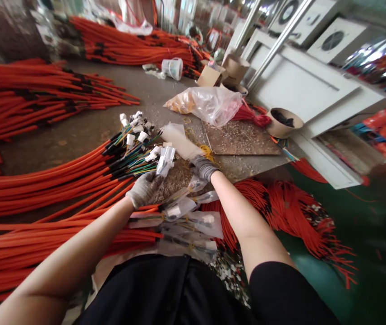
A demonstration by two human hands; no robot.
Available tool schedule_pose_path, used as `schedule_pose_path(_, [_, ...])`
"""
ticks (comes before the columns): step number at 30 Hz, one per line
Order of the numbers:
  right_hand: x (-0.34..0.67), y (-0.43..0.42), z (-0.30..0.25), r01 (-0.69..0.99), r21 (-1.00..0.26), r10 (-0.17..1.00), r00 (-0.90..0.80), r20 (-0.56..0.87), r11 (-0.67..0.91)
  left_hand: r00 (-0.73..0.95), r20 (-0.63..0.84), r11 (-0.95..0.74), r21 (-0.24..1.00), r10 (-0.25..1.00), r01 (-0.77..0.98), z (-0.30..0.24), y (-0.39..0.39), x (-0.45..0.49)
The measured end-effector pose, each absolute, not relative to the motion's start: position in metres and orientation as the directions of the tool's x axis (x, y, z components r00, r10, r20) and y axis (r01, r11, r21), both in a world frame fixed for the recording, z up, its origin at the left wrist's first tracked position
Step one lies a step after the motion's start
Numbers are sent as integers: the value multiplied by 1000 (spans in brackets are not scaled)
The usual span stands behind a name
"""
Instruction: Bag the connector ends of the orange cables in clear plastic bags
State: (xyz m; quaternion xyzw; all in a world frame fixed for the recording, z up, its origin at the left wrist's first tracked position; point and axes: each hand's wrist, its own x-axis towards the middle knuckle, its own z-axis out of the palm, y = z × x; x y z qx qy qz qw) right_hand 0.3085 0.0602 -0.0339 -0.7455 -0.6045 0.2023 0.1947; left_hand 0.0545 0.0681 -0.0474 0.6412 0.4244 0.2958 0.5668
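My left hand (146, 188), in a grey knit glove, is closed around the end of an orange-sleeved cable. A white connector (166, 161), which looks covered in clear plastic, rises just past its fingertips. My right hand (204, 168), also gloved, has its fingers closed at the near edge of some flat clear plastic bags (176, 139). Whether it grips one bag or several is hidden. Beside the left hand lie coloured wires with white connectors (142, 136). Cable ends in clear bags (179, 208), tied with yellow bands, lie below both hands.
Orange cable bundles (37, 192) cover the left side of the table, with more at the back (128, 43). Yellow rubber bands (207, 152) lie by a brown board (240, 140). Behind are a large plastic bag (209, 104), a white bucket (172, 68) and a cardboard tub (284, 123).
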Motion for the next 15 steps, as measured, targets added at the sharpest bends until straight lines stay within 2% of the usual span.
schedule_pose_path(5, [310,56,-29,737,-647,975,215,-52,-197,485,-4,18,1000,874,-24,-32,56,38])
schedule_pose_path(10, [293,48,-12,413,-889,933,357,-42,-197,476,0,97,979,879,-180,-38,58,42])
schedule_pose_path(12, [266,42,-3,391,-912,958,286,-8,-124,460,28,83,972,887,-219,-37,59,44])
schedule_pose_path(15, [216,24,8,323,-946,990,117,81,39,486,-16,89,988,874,-127,-31,59,43])
